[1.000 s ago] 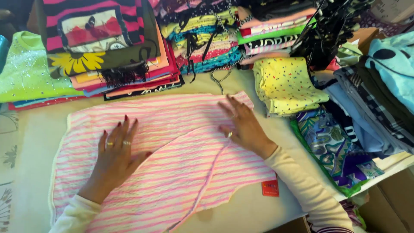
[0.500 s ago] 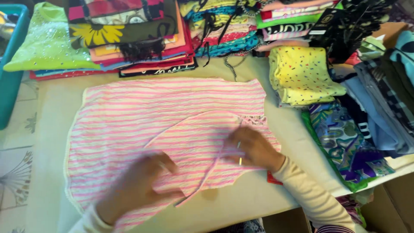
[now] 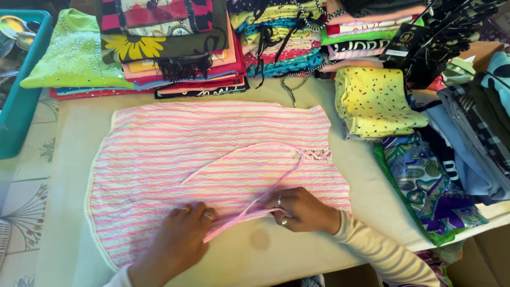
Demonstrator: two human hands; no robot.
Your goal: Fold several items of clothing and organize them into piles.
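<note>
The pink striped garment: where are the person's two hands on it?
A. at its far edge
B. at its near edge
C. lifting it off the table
B: the left hand and right hand rest at the near edge of the garment, which lies flat.

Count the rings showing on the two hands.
4. Two on the left hand, at and; two on the right hand, at and. More may be hidden under curled fingers.
</note>
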